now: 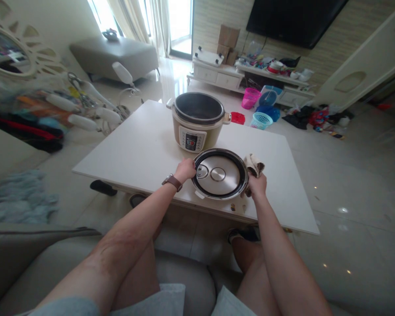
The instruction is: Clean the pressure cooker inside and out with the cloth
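Note:
A round pressure cooker lid (pixel 218 174) is held over the near side of the white table, its metal underside and black seal facing me. My left hand (pixel 185 170), with a watch on the wrist, is closed on the lid's left rim. At the lid's right edge, my right hand (pixel 258 184) grips a bunched brown and beige cloth (pixel 254 164), which touches the rim. Beyond the lid stands the electric pressure cooker (pixel 197 123), uncovered, its dark inner pot showing and its control panel turned towards me.
The white table (pixel 134 145) spans the space before my knees. Behind it are a pink basket (pixel 250 97), a light blue basket (pixel 261 120) and a TV cabinet (pixel 213 72). A lamp with white shades (pixel 108 115) stands at left. A grey bench (pixel 118 55) is near the window.

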A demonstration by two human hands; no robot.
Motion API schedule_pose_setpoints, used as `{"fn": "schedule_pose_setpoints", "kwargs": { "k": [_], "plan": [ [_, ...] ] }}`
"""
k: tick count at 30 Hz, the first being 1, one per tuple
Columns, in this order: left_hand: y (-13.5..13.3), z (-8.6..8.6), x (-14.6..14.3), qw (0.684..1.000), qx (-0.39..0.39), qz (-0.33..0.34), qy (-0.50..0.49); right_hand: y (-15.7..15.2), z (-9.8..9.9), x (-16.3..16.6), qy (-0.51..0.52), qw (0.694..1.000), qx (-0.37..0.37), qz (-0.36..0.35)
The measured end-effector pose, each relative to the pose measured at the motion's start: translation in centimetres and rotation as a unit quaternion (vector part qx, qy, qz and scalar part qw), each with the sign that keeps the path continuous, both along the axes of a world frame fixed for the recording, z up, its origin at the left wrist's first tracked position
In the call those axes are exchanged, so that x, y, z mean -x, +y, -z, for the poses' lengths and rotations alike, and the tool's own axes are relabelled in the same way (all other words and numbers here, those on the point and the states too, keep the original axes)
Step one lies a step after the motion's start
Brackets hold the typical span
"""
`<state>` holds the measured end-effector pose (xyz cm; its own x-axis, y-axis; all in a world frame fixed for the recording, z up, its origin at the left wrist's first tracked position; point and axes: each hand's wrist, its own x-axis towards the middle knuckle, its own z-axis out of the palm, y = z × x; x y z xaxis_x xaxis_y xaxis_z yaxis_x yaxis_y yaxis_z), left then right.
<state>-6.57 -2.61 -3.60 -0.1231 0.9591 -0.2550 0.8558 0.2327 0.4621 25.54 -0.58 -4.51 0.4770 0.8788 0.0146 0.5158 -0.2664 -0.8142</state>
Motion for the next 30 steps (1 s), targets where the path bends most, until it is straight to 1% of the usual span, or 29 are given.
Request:
{"fn": "schedule_pose_setpoints", "kwargs": {
  "k": [5,12,16,22,30],
  "plan": [
    [0.0,-0.7,0.0,1.000,0.001,-0.002,0.000,-0.2,0.5,0.0,0.016,1.000,-0.009,-0.002],
    [-0.7,-2.7,0.5,0.999,0.002,-0.021,0.029,-0.6,0.8,0.8,-0.009,0.999,0.020,-0.026],
    [-1.1,-3.5,0.7,0.999,0.004,-0.022,0.037,-0.7,0.7,1.3,-0.024,0.999,0.031,-0.035],
    [-1.2,-3.8,0.6,0.998,0.004,-0.041,0.049,-1.0,0.8,1.7,-0.036,0.998,0.030,-0.052],
    [-1.4,-4.0,0.3,0.996,0.004,-0.033,0.089,-1.1,0.5,2.0,-0.060,0.995,0.050,-0.055]
  ]
}}
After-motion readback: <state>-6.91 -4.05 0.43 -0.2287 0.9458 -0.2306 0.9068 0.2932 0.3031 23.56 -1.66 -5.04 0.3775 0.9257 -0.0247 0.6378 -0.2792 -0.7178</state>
